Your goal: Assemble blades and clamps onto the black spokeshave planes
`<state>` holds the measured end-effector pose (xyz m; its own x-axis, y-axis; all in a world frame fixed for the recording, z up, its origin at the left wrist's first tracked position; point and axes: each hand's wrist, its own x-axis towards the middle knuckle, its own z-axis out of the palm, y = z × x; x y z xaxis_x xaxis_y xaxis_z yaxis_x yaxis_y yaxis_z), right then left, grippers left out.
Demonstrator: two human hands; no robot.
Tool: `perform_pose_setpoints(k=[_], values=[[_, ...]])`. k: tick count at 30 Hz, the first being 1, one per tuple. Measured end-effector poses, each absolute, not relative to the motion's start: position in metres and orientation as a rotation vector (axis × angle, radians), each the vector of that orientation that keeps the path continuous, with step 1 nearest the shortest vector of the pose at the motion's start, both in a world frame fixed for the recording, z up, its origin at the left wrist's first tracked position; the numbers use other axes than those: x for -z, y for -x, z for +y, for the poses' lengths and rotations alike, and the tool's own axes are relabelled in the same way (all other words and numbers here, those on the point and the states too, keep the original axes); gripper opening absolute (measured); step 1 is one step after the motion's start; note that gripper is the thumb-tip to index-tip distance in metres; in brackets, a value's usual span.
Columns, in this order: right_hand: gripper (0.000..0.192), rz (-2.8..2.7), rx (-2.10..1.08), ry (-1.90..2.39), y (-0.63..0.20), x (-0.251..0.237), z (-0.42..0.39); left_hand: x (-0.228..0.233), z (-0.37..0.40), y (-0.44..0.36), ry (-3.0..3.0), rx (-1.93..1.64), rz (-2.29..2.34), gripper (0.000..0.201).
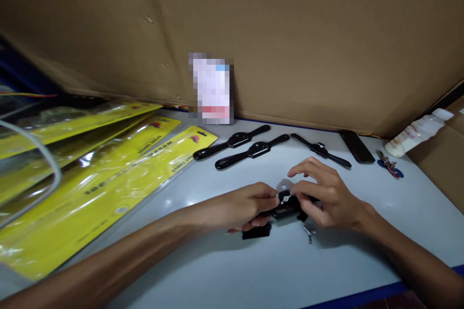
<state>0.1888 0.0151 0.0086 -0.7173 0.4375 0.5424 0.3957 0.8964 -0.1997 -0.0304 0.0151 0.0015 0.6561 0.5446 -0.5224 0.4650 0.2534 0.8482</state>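
Observation:
A black spokeshave [285,212] is held just above the table, with my left hand [253,205] closed round its left handle and the thumb at the middle. A silvery blade [283,184] sticks up behind its body, and a shiny metal screw shows between my hands. My right hand [321,195] works at the right side of the body, fingers bent against it and the index finger lifted; its fingertips are partly hidden. Below my left hand lies a small black plate [256,232]. Small silvery screws [309,233] lie under my right hand.
Behind my hands lie a black spokeshave [237,141], a second one [252,151] and a third [321,149]. Yellow blister packs [108,193] cover the left, with a pale cable [52,164] over them. A phone [357,146], keys [389,165] and a bottle [418,131] are right.

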Motion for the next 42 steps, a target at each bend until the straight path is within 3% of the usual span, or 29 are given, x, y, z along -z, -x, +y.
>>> perform_pose_setpoints(k=[8,14,19,22,35,42], values=[[0.029,-2.491,-0.077,0.546,-0.1852,-0.0059,0.0117,0.0014,0.0163,0.0306,-1.348,-0.067,0.945,0.041],[0.023,-2.497,-0.028,0.548,-0.1868,-0.0057,0.0116,-0.002,0.0163,0.0296,-1.367,-0.055,0.93,0.038],[0.032,-2.537,0.054,0.542,-0.1846,-0.0063,0.0096,-0.0017,0.0165,0.0302,-1.368,-0.057,0.933,0.037],[0.026,-2.52,0.112,0.561,-0.1848,-0.0059,0.0099,0.0015,0.0166,0.0309,-1.366,-0.053,0.923,0.039],[0.022,-2.395,-0.088,0.546,-0.1844,-0.0022,0.0104,0.0009,0.0169,0.0308,-1.352,-0.038,0.933,0.032],[0.043,-2.376,-0.165,0.476,-0.182,-0.0021,0.0082,0.0032,0.0178,0.0316,-1.388,-0.079,0.868,0.037]])
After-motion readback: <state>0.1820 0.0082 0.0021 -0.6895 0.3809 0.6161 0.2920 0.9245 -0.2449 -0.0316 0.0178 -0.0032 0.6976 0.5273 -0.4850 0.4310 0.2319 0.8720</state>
